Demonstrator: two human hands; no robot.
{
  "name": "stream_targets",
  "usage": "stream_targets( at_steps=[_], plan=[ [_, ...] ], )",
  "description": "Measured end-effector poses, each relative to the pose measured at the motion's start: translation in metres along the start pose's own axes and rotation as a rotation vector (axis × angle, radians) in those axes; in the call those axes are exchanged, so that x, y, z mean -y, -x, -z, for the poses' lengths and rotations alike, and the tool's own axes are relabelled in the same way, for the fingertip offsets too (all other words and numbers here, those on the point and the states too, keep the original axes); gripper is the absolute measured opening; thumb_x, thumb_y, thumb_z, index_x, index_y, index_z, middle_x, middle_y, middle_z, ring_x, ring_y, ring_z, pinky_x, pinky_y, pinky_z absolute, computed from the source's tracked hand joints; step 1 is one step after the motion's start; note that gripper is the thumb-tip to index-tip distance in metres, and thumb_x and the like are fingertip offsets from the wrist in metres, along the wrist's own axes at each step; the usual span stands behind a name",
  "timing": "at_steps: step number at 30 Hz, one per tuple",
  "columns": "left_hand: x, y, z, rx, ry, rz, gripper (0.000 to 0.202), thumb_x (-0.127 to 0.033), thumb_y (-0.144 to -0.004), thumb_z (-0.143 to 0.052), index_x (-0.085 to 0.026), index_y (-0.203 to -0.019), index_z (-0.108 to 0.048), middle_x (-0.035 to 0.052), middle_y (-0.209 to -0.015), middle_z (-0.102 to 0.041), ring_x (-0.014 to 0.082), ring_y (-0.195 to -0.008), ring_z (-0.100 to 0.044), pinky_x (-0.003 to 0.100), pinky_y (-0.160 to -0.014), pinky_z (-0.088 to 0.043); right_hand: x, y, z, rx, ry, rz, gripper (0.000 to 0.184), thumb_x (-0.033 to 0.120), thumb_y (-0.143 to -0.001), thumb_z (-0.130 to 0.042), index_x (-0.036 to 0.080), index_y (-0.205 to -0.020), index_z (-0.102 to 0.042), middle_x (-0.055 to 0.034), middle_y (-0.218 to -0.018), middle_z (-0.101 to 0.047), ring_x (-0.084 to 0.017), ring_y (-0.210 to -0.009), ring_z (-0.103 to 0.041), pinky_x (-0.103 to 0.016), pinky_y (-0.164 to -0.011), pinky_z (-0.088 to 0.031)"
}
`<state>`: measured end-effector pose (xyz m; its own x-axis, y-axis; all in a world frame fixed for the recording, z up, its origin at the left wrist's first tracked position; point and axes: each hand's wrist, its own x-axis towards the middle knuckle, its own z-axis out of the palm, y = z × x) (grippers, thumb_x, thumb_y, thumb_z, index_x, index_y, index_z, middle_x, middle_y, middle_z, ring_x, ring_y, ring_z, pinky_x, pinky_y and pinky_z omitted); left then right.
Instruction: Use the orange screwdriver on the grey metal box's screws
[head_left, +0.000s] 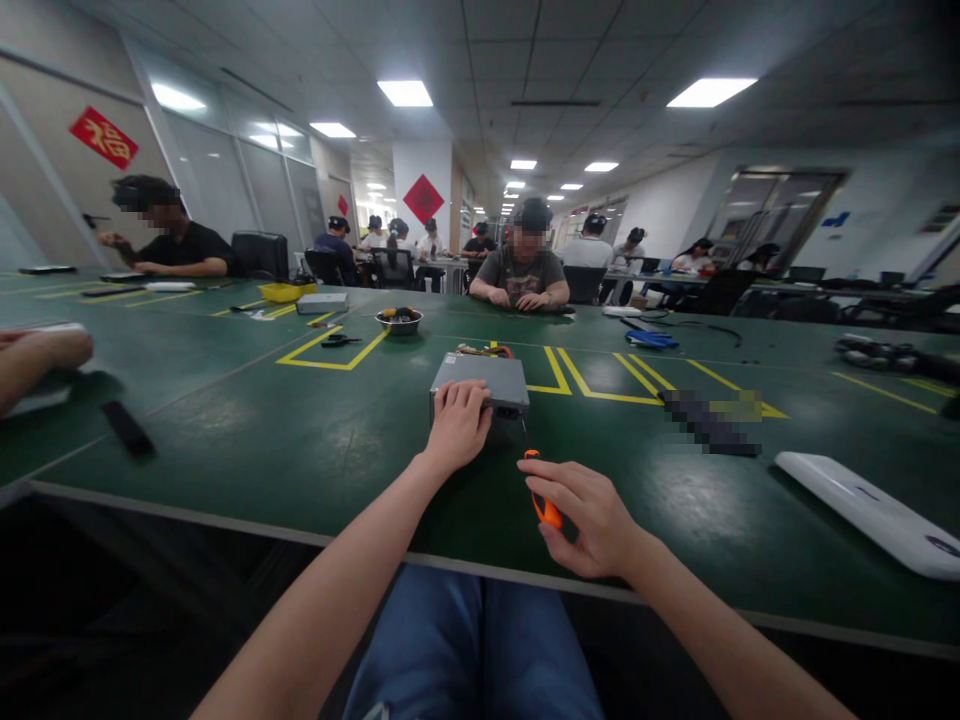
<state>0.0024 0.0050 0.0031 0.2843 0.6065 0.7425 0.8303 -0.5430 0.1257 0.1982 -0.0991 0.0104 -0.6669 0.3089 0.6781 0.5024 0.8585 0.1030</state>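
**Item 1.** Left hand (pixel 459 425): palm down, fingers slightly curved, resting on the top of the box at its near edge; laid on it, not clenched or gripping.

**Item 2.** Rectangular grey sheet-metal box (pixel 480 378): matte, hard-edged, lying flat on the bench directly under the left hand, with a dark port or opening in its near face. A small bundle of multicoloured wires (pixel 484 350) lies touching its far side.

**Item 3.** Right hand (pixel 592 520): fingers curled, pinching the tool against the thumb, just beside the box and held above the bench.

**Item 4.** Slender orange moulded-plastic tool handle (pixel 543 490): smooth, curved and elongated; its working end cannot be made out.

**Surroundings.** Dark green workbench top (pixel 225 440) with a pale edge strip and yellow tape outlines (pixel 600 395). Shallow round metal bowl (pixel 398 321) holding small mixed parts, farther along the bench. Black-handled pliers (pixel 340 340) inside a yellow outline. Blue-handled cutters (pixel 651 340) beside a coiled black cable (pixel 705 328). Long white plastic case (pixel 862 512) with rounded corners, to the right. A co-worker's bare forearm (pixel 45 350) rests at far left, near a flat black rectangular bar (pixel 127 428). A seated person in a grey T-shirt (pixel 525 265) faces across the bench.
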Motion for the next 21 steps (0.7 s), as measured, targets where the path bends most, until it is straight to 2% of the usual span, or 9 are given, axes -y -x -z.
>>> stream_targets(
  at_steps=[7,10,14,21],
  plan=[
    [-0.001,0.0,0.0,-0.003,0.004,-0.003,0.018,-0.024,-0.086,-0.045,-0.022,-0.103,-0.05,0.0044,-0.119,-0.056,0.021,-0.113,-0.046,0.041,-0.103,-0.026,0.004,0.005,-0.005,-0.059,-0.002,-0.027,0.035,0.024,-0.079,-0.044,0.015,-0.112,-0.049,-0.0152,-0.112,-0.058,-0.022,-0.085,-0.06,-0.036,-0.068,-0.05],
    [-0.001,0.0,0.0,-0.007,0.013,0.0,0.018,-0.023,-0.086,-0.045,-0.022,-0.103,-0.051,0.0048,-0.119,-0.056,0.0208,-0.114,-0.046,0.042,-0.103,-0.026,0.006,0.004,-0.005,-0.026,0.042,0.006,0.031,0.027,-0.083,-0.047,0.016,-0.111,-0.051,-0.0155,-0.113,-0.058,-0.02,-0.082,-0.06,-0.034,-0.067,-0.049],
    [-0.001,0.001,-0.001,-0.016,0.02,0.006,0.018,-0.023,-0.087,-0.044,-0.022,-0.104,-0.051,0.0041,-0.119,-0.057,0.0205,-0.114,-0.046,0.041,-0.103,-0.026,0.007,0.003,-0.009,0.001,0.068,0.012,0.035,0.035,-0.084,-0.053,0.017,-0.114,-0.051,-0.0162,-0.115,-0.057,-0.019,-0.082,-0.061,-0.034,-0.07,-0.05],
    [-0.001,0.001,-0.002,-0.016,0.011,0.009,0.019,-0.023,-0.087,-0.044,-0.022,-0.104,-0.051,0.0037,-0.12,-0.057,0.0195,-0.115,-0.046,0.04,-0.104,-0.025,0.006,0.004,-0.015,-0.14,-0.009,-0.016,0.036,0.033,-0.082,-0.059,0.016,-0.109,-0.043,-0.0177,-0.11,-0.059,-0.022,-0.095,-0.061,-0.034,-0.073,-0.054]
  ],
)
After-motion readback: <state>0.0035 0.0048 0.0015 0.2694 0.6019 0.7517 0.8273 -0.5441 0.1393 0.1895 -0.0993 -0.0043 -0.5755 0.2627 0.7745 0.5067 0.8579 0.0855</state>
